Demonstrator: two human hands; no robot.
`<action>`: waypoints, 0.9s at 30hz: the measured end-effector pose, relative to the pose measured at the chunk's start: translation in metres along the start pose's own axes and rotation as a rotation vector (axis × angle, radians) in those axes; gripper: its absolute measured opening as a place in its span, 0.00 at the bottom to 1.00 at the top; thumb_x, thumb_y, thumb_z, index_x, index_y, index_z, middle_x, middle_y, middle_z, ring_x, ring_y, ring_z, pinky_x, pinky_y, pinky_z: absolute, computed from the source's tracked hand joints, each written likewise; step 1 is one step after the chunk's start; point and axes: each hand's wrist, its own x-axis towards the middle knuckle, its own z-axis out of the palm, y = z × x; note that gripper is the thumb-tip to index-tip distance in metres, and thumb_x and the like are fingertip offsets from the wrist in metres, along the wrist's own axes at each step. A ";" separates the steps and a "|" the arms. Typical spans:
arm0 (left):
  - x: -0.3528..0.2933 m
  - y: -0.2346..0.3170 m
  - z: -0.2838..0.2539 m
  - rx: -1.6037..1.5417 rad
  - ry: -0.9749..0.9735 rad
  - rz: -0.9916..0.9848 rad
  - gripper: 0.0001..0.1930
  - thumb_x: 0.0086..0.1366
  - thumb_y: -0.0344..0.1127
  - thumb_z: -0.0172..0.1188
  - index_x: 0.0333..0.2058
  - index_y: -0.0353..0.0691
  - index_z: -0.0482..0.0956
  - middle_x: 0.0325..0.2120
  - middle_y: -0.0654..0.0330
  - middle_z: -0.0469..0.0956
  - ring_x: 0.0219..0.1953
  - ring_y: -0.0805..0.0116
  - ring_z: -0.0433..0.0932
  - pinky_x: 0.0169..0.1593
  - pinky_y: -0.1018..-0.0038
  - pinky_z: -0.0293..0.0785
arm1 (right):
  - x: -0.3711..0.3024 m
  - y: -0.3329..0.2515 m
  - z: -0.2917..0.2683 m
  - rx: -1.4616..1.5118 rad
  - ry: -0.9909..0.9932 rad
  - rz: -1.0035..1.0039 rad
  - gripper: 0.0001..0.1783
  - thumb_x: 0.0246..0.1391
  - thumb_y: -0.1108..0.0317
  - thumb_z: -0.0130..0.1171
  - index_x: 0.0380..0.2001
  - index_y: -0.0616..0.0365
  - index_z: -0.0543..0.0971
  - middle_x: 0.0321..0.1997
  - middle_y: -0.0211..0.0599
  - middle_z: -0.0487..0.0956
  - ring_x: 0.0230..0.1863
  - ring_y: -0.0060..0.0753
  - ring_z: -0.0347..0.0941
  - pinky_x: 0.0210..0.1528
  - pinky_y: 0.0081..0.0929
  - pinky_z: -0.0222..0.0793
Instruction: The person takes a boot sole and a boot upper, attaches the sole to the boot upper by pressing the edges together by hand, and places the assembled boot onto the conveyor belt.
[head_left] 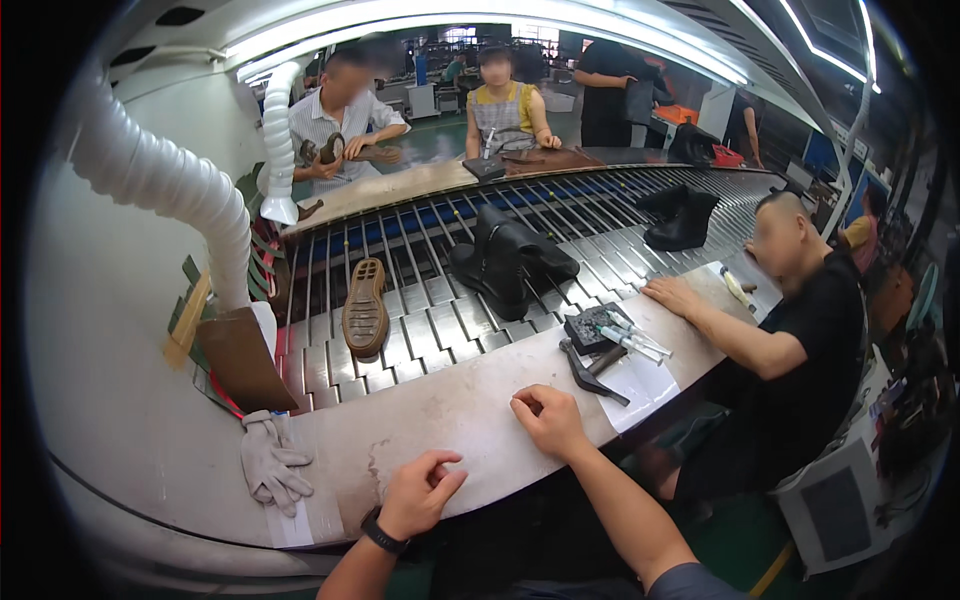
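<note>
My left hand (420, 492) rests on the metal work ledge (450, 415), fingers loosely curled, holding nothing; a dark watch sits on its wrist. My right hand (545, 418) lies on the same ledge a little farther in, fingers curled under, also holding nothing. Just beyond my right hand lies a dark hammer-like tool (590, 372). Beside it is a small dark block (592, 328) with white pens or tubes (632, 340) on it. Two black boots (508, 258) stand on the slatted conveyor (420, 320). A brown shoe sole (366, 308) lies tread up there.
White work gloves (270, 458) lie at the ledge's left end. A white ribbed extraction hose (180, 185) hangs at left. A seated person in black (800, 330) rests a hand on the ledge at right. Two more black boots (682, 218) ride farther along. Other people work across the conveyor.
</note>
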 end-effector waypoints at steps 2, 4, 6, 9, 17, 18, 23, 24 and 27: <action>-0.037 -0.014 -0.018 0.110 0.208 0.029 0.12 0.69 0.35 0.72 0.46 0.34 0.86 0.23 0.60 0.81 0.24 0.73 0.79 0.31 0.73 0.75 | 0.000 0.000 -0.002 -0.003 -0.019 -0.028 0.10 0.62 0.64 0.69 0.37 0.61 0.88 0.33 0.44 0.89 0.31 0.38 0.86 0.38 0.33 0.81; -0.068 -0.041 -0.034 0.166 0.335 0.041 0.11 0.68 0.35 0.72 0.44 0.34 0.86 0.22 0.59 0.81 0.24 0.70 0.79 0.30 0.71 0.74 | -0.001 0.004 -0.003 0.007 -0.045 -0.007 0.11 0.62 0.63 0.69 0.36 0.61 0.88 0.33 0.43 0.88 0.31 0.39 0.86 0.38 0.34 0.81; -0.088 -0.065 -0.045 0.465 0.627 0.091 0.07 0.66 0.32 0.71 0.40 0.36 0.86 0.22 0.57 0.80 0.22 0.63 0.78 0.29 0.67 0.73 | -0.001 0.003 -0.002 0.034 -0.042 -0.009 0.11 0.62 0.63 0.68 0.36 0.61 0.88 0.32 0.43 0.88 0.32 0.39 0.86 0.39 0.34 0.81; -0.092 -0.074 -0.033 0.550 0.737 0.195 0.05 0.64 0.31 0.70 0.35 0.37 0.84 0.21 0.57 0.77 0.21 0.57 0.75 0.28 0.62 0.69 | 0.002 0.003 0.003 0.061 -0.043 -0.029 0.11 0.62 0.63 0.68 0.36 0.60 0.88 0.32 0.43 0.88 0.32 0.39 0.87 0.39 0.35 0.81; -0.081 -0.081 -0.024 0.790 0.796 0.174 0.05 0.62 0.31 0.69 0.29 0.41 0.82 0.18 0.59 0.72 0.20 0.56 0.71 0.26 0.58 0.65 | -0.001 0.007 0.001 0.131 -0.047 -0.014 0.11 0.63 0.63 0.67 0.36 0.60 0.88 0.33 0.46 0.88 0.33 0.43 0.87 0.39 0.37 0.80; -0.080 -0.081 -0.024 0.797 0.794 0.181 0.05 0.62 0.31 0.69 0.29 0.41 0.82 0.18 0.59 0.72 0.20 0.56 0.71 0.26 0.58 0.65 | -0.002 0.010 0.001 0.122 -0.033 -0.026 0.12 0.64 0.63 0.67 0.37 0.62 0.88 0.32 0.46 0.88 0.31 0.39 0.85 0.37 0.35 0.79; -0.083 -0.081 -0.024 0.824 0.795 0.119 0.05 0.64 0.33 0.69 0.30 0.40 0.83 0.18 0.57 0.72 0.20 0.56 0.72 0.27 0.59 0.66 | -0.001 0.006 -0.003 0.194 -0.021 -0.011 0.13 0.66 0.64 0.66 0.33 0.65 0.85 0.27 0.46 0.85 0.27 0.37 0.81 0.33 0.36 0.75; -0.082 -0.081 -0.024 0.829 0.792 0.116 0.05 0.64 0.33 0.69 0.30 0.40 0.83 0.18 0.57 0.72 0.20 0.56 0.72 0.27 0.59 0.66 | -0.001 0.002 -0.006 0.186 -0.054 0.030 0.15 0.65 0.62 0.67 0.29 0.64 0.83 0.27 0.47 0.84 0.27 0.44 0.81 0.33 0.40 0.74; -0.080 -0.081 -0.025 0.816 0.780 0.122 0.05 0.64 0.32 0.68 0.30 0.39 0.82 0.18 0.56 0.73 0.20 0.55 0.72 0.27 0.59 0.66 | 0.000 0.001 -0.009 0.137 -0.102 0.037 0.19 0.64 0.60 0.68 0.23 0.62 0.80 0.24 0.47 0.81 0.26 0.49 0.78 0.32 0.43 0.71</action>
